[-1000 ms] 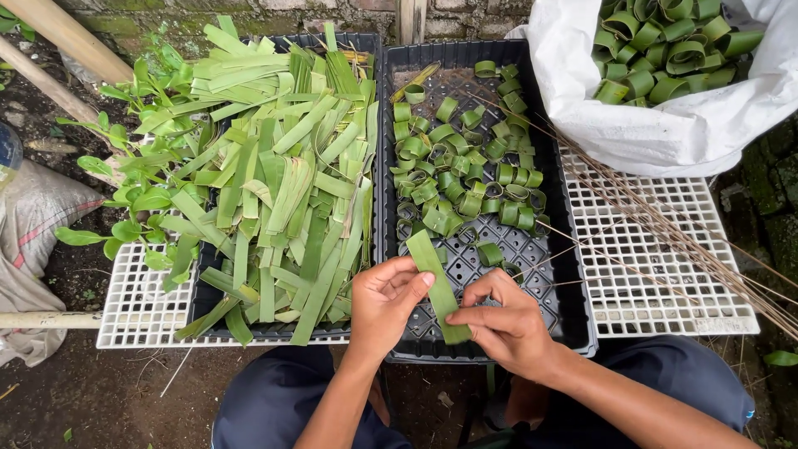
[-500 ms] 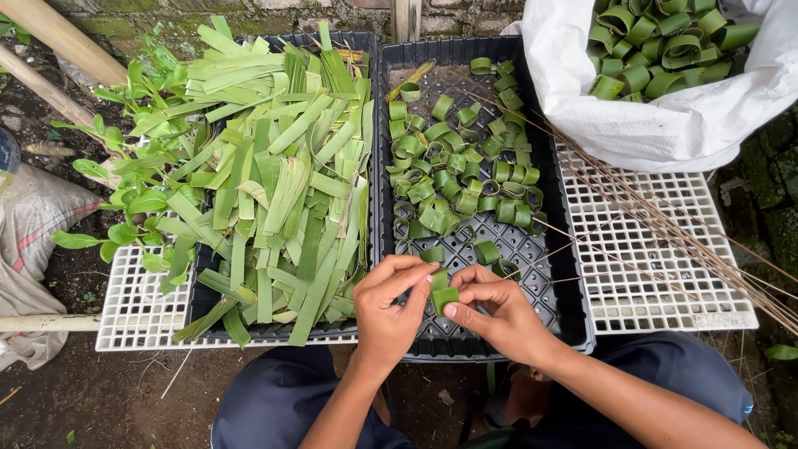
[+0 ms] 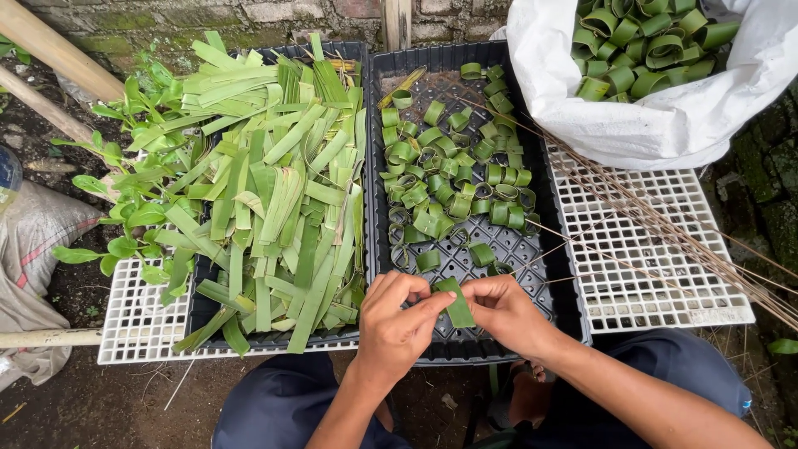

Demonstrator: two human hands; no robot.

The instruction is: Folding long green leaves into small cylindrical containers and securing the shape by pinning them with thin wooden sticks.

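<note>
My left hand [image 3: 401, 319] and my right hand [image 3: 504, 311] meet over the near edge of a black perforated tray [image 3: 555, 274]. Both pinch one green leaf strip [image 3: 456, 300], folded between the fingertips. Beyond the hands, the tray holds several leaf strips curled into small rings [image 3: 453, 179]. Left of it, a second black tray [image 3: 199, 309] is heaped with flat cut leaf strips [image 3: 274, 199].
A white sack [image 3: 657, 116] full of leaf rings stands at the back right on a white plastic grid [image 3: 648, 266]. Thin brown sticks [image 3: 657, 224] lie across that grid. Leafy plants [image 3: 133, 208] and bamboo poles [image 3: 50, 50] are at left, by a brick wall.
The long leaf strip held flat between my hands has been folded shorter. Both hands have closed in together around it.
</note>
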